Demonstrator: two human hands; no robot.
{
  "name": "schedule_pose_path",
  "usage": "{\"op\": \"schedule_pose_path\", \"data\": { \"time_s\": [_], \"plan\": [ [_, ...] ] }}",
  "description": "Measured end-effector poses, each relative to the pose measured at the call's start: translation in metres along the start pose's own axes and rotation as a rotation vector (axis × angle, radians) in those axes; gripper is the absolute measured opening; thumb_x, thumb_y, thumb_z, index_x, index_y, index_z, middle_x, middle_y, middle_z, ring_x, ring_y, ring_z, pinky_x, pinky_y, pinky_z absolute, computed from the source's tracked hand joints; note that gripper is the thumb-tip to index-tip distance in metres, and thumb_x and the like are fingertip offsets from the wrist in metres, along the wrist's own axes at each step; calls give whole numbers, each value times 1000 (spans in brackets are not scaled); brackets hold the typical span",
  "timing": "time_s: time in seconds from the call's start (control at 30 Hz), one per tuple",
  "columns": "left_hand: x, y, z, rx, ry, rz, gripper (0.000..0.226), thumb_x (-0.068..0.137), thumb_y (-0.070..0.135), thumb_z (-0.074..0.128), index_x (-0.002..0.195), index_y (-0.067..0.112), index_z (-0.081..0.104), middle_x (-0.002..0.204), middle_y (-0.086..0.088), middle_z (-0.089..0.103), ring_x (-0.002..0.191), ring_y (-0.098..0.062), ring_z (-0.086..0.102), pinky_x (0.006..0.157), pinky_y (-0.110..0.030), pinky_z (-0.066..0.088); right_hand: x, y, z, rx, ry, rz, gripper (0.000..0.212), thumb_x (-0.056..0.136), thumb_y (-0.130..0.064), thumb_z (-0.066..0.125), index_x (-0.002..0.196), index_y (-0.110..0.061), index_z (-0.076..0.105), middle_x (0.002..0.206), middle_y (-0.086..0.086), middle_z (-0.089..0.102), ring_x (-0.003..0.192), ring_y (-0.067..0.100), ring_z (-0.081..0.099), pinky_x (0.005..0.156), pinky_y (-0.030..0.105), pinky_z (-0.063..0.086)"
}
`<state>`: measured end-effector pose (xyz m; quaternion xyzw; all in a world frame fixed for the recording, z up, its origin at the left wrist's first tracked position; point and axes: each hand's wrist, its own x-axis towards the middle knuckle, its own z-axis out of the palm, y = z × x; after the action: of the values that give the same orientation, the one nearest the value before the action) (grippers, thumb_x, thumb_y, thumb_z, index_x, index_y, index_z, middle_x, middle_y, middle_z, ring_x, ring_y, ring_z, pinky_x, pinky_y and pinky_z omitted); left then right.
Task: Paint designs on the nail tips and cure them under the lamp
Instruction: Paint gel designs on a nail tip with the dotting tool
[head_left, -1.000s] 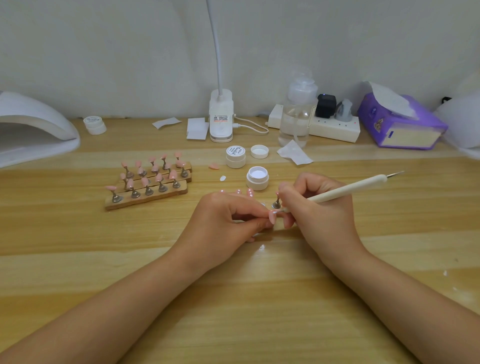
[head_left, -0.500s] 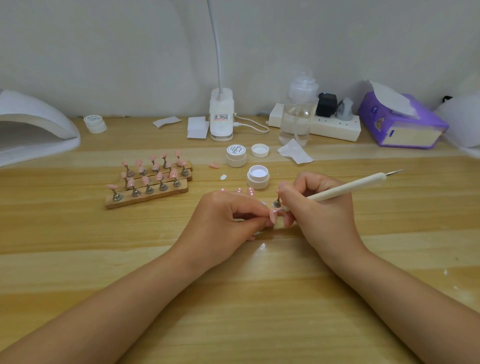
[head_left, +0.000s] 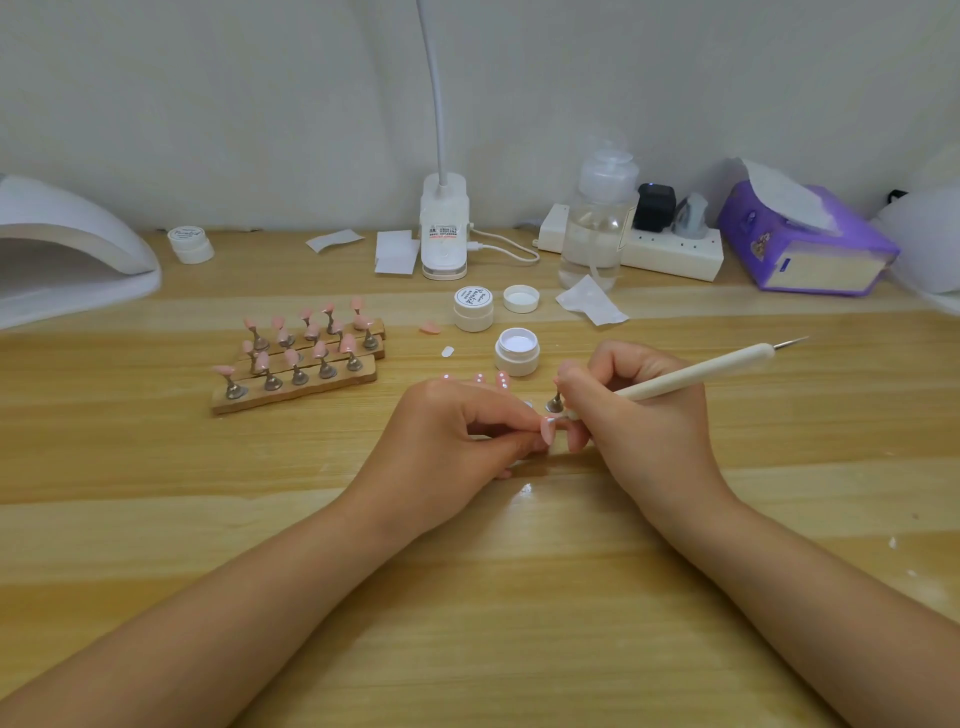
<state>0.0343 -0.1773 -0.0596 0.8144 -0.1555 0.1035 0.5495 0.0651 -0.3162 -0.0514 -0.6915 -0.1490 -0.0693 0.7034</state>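
Nothing moved; wooden table (head_left: 467, 597) apparently.

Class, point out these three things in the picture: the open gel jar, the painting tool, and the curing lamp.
open gel jar (head_left: 517, 345), head view, on the gel inside.
painting tool (head_left: 696, 373), head view, on its white handle.
curing lamp (head_left: 67, 228), head view, on its domed top.

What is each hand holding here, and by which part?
The right hand grips a white dotting pen near its lower working end. The left hand pinches something small at its fingertips, likely a nail tip; its hold cannot be told.
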Motion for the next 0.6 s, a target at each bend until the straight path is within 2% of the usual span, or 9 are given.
{"op": "schedule_pose_path", "data": {
  "time_s": [0.2,0.33,0.43,0.6],
  "plan": [
    [0,-2,0,2,1,-13,19,75,1,70,80,19,75,69,6,70,61,-3,61,54,-17,53,-2,-2,1,-17,-7,-17,37,74,2,56,44,-10,38,33,-1,45,35,4,50,43,12,39],
    [0,-2,0,5,2,-4,22,75,0,71,82,21,74,70,5,71,62,-7,63,53,-18,53,-1,-1,0,-22,-5,-14,38,75,2,56,44,-12,38,34,0,45,36,7,51,42,13,39],
    [0,-2,0,4,0,-8,23,75,0,70,82,22,74,68,11,69,61,-2,61,53,-17,53,-1,0,0,-22,1,-12,40,75,2,57,43,-14,39,35,1,45,38,12,53,42,13,38],
    [0,-3,0,12,-4,12,20,75,1,70,81,19,75,69,4,70,60,-3,61,54,-19,54,-1,-1,1,3,-15,-7,38,74,4,55,44,-12,37,33,0,44,36,7,52,41,13,38]
  ]
}}
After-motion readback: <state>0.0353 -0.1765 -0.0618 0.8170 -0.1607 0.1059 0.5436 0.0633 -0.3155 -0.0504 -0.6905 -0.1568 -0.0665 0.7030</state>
